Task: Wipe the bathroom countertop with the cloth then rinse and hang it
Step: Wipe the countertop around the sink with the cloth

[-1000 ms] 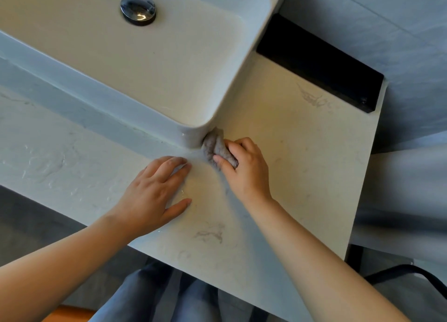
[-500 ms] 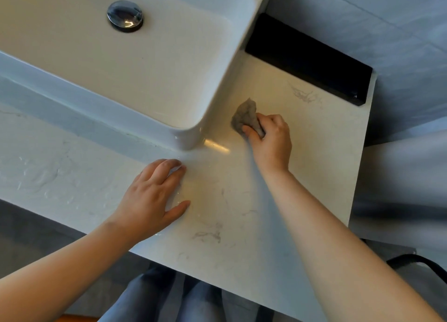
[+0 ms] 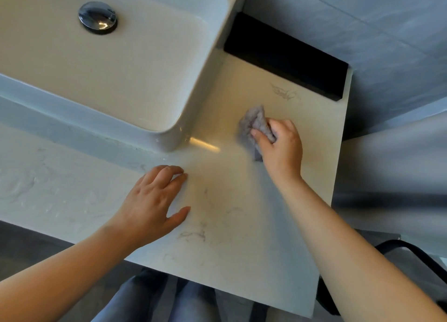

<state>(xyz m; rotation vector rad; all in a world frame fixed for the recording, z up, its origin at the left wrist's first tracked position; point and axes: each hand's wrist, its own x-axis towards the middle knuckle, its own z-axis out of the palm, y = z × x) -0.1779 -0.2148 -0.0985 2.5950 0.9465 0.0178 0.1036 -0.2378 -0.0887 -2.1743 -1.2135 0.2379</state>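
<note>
A crumpled grey cloth (image 3: 252, 124) is pressed onto the pale marbled countertop (image 3: 242, 225), to the right of the white basin (image 3: 96, 79). My right hand (image 3: 281, 147) is shut on the cloth, with part of it bunched under my fingers. My left hand (image 3: 151, 205) lies flat on the countertop in front of the basin's near right corner, fingers spread, holding nothing.
A chrome drain plug (image 3: 98, 17) sits in the basin. A long black block (image 3: 285, 55) runs along the back of the countertop against the grey tiled wall (image 3: 362, 19). The counter ends at its right edge (image 3: 338, 152). My legs show below the front edge.
My right hand has slid the cloth from the basin's near right corner out to the right and back across the countertop. My left hand has stayed flat in place.
</note>
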